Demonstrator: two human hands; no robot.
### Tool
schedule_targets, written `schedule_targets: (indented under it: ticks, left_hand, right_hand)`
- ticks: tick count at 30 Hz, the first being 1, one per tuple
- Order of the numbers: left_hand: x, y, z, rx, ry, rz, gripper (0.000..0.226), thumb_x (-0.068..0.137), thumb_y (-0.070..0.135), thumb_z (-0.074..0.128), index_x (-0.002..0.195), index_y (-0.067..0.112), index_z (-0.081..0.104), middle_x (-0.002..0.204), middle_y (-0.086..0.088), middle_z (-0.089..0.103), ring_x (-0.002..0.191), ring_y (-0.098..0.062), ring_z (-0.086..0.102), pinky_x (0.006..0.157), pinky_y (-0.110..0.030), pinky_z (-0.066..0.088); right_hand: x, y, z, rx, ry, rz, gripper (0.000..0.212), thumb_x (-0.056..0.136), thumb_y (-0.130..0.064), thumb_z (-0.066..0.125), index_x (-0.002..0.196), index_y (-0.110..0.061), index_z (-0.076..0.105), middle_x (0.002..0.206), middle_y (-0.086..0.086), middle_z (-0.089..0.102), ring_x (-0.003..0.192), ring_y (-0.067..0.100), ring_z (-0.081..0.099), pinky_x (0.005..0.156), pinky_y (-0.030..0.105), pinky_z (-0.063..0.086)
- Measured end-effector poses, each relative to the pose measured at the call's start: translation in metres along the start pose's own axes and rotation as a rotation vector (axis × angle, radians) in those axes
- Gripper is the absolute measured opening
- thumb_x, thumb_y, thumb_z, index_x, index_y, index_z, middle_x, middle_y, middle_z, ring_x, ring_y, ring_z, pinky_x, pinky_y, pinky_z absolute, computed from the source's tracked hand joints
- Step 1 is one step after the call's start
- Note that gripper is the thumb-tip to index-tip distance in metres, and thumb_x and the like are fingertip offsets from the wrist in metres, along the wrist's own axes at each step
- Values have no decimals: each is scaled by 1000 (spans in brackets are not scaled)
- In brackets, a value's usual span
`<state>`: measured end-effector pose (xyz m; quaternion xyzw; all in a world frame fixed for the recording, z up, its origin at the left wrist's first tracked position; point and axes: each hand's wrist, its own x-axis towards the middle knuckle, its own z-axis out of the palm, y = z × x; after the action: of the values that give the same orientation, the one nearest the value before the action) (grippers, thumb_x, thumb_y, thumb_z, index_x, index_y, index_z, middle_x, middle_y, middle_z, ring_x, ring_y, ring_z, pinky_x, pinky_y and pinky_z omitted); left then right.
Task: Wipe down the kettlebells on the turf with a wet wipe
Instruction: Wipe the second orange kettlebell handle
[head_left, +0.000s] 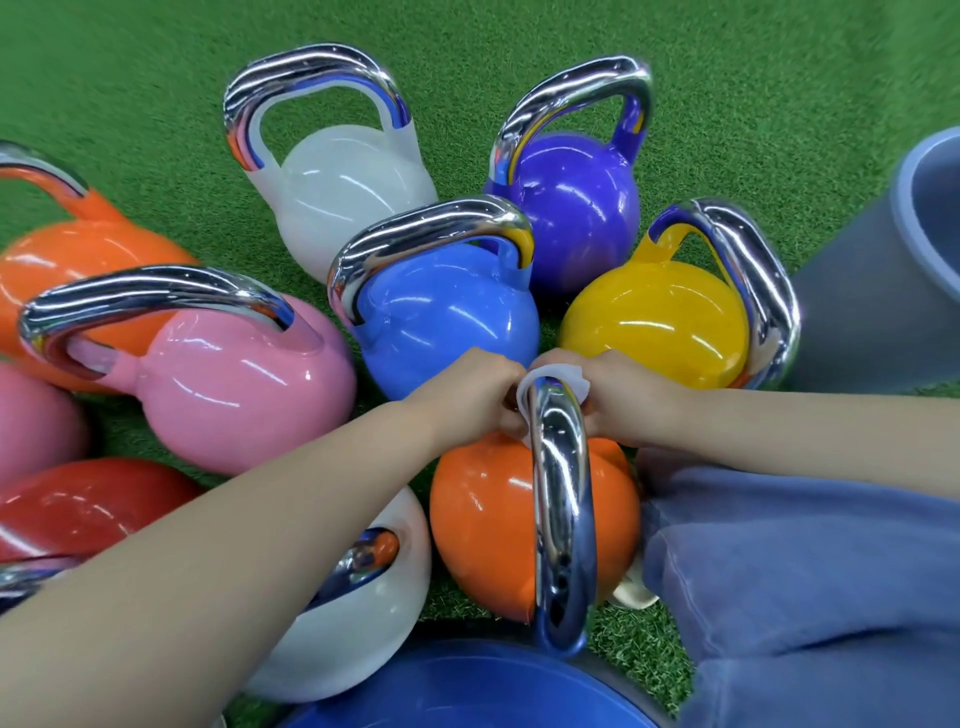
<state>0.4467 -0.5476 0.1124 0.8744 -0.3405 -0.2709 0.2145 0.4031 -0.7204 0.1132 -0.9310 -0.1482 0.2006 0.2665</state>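
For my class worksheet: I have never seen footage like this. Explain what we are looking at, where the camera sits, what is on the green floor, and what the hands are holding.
There is no machine here, just a person. The single picture comes from a wide-angle camera worn on the head, looking down at their own arms.

On the green artificial turf stand glossy ball-shaped kettlebells with chrome handles: white, purple, light blue, yellow, pink and others.

The left hand and the right hand both grip a white wet wipe, which is wrapped over the far end of the chrome handle of the nearest orange kettlebell.

A grey plastic bucket stands at the right.
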Motion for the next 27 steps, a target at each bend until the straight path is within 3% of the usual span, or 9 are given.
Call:
schedule_targets:
  ticks: [3, 7, 10, 13, 18, 23, 27]
  left_hand:
    - [-3, 9, -7, 52, 37, 52, 42, 77, 19, 69, 54, 25, 34, 55, 8, 41, 58, -13, 38, 55, -25, 26]
    - [-8, 14, -16, 111, 93, 97, 25, 78, 34, 68, 66, 18, 51, 62, 4, 52, 59, -14, 43, 58, -29, 34]
    - [-9, 12, -17, 114, 143, 158, 30, 75, 45, 62, 72, 15, 58, 70, -2, 63, 62, -17, 51, 60, -30, 36]
    - [-3, 10, -11, 175, 128, 151, 26, 79, 38, 64, 75, 15, 52, 77, -3, 64, 70, -21, 56, 63, -31, 40]
    - [3, 2, -2, 107, 72, 153, 18, 79, 24, 66, 88, 8, 64, 86, -6, 67, 77, -22, 59, 70, -34, 44]
    - [7, -9, 0, -15, 27, 157, 15, 77, 18, 72, 89, 9, 68, 90, -5, 70, 76, -8, 55, 70, -22, 42]
    - [10, -14, 4, -38, 6, 135, 13, 77, 14, 71, 88, 7, 69, 80, 3, 65, 67, 0, 48, 63, -6, 36]
  right_hand:
    - [-3, -2, -2, -55, 20, -9, 53, 79, -34, 72, 123, -17, 47, 101, 7, 66, 88, 28, 62, 74, 39, 48]
    - [-11, -8, -13, -118, 72, -66, 68, 77, -37, 72, 133, -16, 38, 101, 11, 67, 91, 31, 62, 73, 39, 48]
    - [-11, -9, -12, -119, 120, -77, 71, 77, -37, 73, 135, -16, 37, 103, 10, 67, 91, 30, 62, 73, 38, 47]
    - [-5, -9, -5, -135, 99, -47, 74, 80, -33, 71, 139, -17, 29, 102, 10, 66, 91, 29, 62, 66, 30, 42]
    - [-1, -5, 5, 38, 56, 34, 72, 81, -29, 70, 139, -16, 29, 109, 7, 64, 97, 24, 61, 64, 20, 35]
    - [2, 6, 18, 185, 46, 83, 66, 77, -25, 75, 129, -10, 38, 112, 8, 61, 98, 24, 60, 80, 28, 44]
    - [5, 14, 19, 264, 1, 172, 56, 75, -22, 77, 119, -7, 45, 102, 9, 63, 86, 19, 57, 67, 22, 39]
